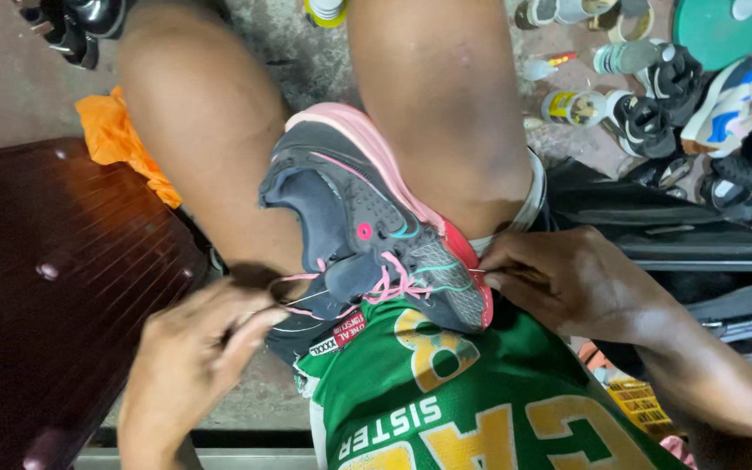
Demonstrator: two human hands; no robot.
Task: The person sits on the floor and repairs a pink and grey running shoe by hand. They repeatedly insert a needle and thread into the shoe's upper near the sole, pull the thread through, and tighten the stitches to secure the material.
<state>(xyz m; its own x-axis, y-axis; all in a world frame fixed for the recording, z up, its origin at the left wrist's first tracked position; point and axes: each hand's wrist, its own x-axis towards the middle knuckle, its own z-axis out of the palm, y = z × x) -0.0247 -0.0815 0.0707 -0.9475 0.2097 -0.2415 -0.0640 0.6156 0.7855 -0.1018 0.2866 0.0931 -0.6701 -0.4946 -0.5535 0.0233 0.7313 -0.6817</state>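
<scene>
You hold a dark grey running shoe (367, 235) with a pink sole between your knees, just above your green shirt (472, 409). Your left hand (189, 357) is partly curled, and its fingertips pinch a thin pink lace (293, 296) at the shoe's near end. It looks blurry, so you cannot see each finger well. Your right hand (567, 278) is closed tight, with the fingertips pressed together on the lace end by the pink sole edge. A dark red case (54, 287) sits beside your left leg. An orange cloth (119, 139) lies on the floor behind it. More shoes (654, 113) lie on your right.
</scene>
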